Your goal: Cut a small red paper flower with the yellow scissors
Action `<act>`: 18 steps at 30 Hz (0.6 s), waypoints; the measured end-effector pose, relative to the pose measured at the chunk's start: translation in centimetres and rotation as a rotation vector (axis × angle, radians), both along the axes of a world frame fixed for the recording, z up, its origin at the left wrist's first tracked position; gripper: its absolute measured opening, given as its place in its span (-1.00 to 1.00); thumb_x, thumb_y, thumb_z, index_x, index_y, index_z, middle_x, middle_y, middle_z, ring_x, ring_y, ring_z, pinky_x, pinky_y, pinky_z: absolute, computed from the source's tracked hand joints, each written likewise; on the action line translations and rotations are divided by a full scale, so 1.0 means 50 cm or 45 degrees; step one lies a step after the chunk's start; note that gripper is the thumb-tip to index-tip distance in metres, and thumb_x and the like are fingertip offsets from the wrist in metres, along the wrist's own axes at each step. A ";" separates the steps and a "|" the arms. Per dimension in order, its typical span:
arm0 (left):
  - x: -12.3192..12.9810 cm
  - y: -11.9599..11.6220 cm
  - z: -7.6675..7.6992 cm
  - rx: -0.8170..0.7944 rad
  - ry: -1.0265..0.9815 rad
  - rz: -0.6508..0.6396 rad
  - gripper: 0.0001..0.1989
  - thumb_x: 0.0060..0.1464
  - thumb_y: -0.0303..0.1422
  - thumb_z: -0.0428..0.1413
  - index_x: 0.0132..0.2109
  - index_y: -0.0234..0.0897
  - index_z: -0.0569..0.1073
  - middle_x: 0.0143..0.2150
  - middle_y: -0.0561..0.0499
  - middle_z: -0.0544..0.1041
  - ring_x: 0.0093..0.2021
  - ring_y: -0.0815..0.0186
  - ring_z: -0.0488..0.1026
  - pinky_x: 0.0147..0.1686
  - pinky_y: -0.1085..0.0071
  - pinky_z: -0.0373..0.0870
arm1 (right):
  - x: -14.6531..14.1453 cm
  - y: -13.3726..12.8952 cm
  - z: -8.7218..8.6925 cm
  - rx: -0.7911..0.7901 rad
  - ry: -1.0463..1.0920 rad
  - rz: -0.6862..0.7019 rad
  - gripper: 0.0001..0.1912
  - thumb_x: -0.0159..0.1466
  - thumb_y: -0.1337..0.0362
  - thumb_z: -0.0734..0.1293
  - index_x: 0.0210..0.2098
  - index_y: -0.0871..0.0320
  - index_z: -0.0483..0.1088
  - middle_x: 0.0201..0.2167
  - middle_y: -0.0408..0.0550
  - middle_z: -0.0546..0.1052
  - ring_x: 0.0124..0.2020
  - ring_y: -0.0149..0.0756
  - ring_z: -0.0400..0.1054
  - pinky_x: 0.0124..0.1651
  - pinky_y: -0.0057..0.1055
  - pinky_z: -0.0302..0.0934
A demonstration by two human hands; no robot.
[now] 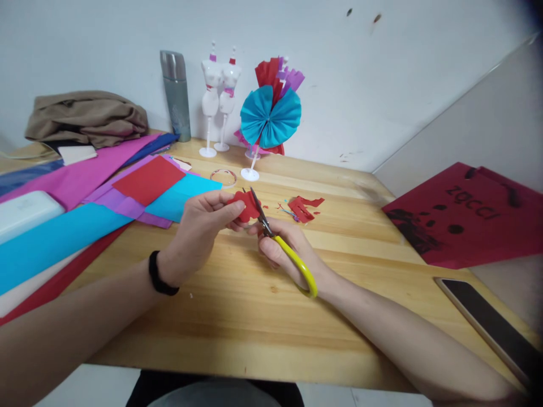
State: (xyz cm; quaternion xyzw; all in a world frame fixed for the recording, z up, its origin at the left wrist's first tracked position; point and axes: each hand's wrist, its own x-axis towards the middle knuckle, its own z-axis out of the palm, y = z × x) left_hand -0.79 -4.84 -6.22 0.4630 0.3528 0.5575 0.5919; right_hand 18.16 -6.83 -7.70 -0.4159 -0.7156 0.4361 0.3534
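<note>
My left hand [203, 226] pinches a small red paper piece [246, 208] with a rounded, wavy edge between thumb and fingers. In my right hand [288, 249] is a pair of scissors [299, 265] with yellow handles. Their dark blades point up and away, parted at the tips, beside and partly behind the right edge of the red paper. Just beyond the hands, red paper scraps [302, 208] lie on the wooden table [237, 316]. Some of the fingers on both hands are hidden.
Coloured sheets [85, 226] cover the left side, near a white box-like object [29, 215]. At the back stand a bottle [176, 96], white mannequins [210, 96] and one dressed with a blue paper fan [271, 118]. A red bag [466, 220] and phone [483, 322] are right.
</note>
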 end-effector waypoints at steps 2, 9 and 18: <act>0.001 -0.001 -0.003 -0.006 -0.032 -0.018 -0.82 -0.08 -0.27 0.43 -0.41 -0.27 0.65 -0.46 -0.02 0.66 -0.47 0.35 0.53 -0.38 0.43 0.47 | 0.000 -0.002 0.003 -0.007 0.008 0.000 -0.38 0.26 -0.31 0.35 -0.19 0.18 0.47 -0.55 -0.22 0.31 -0.53 -0.39 0.17 -0.48 -0.42 0.09; 0.000 -0.001 -0.006 -0.014 -0.056 -0.033 -0.81 -0.04 -0.25 0.43 -0.40 -0.27 0.66 -0.42 -0.03 0.67 -0.45 0.36 0.53 -0.37 0.44 0.48 | 0.002 0.008 -0.019 0.059 0.012 0.004 -0.33 0.27 -0.35 0.31 -0.16 0.18 0.49 -0.52 -0.18 0.33 -0.50 -0.34 0.20 -0.47 -0.40 0.10; -0.001 0.003 0.002 -0.048 -0.066 -0.167 -0.65 -0.01 -0.08 0.39 -0.42 -0.31 0.62 -0.39 -0.08 0.63 -0.37 0.27 0.55 -0.32 0.37 0.52 | 0.005 0.009 -0.027 0.096 0.006 0.024 -0.32 0.28 -0.37 0.29 -0.13 0.16 0.49 -0.53 -0.17 0.34 -0.47 -0.30 0.26 -0.44 -0.38 0.15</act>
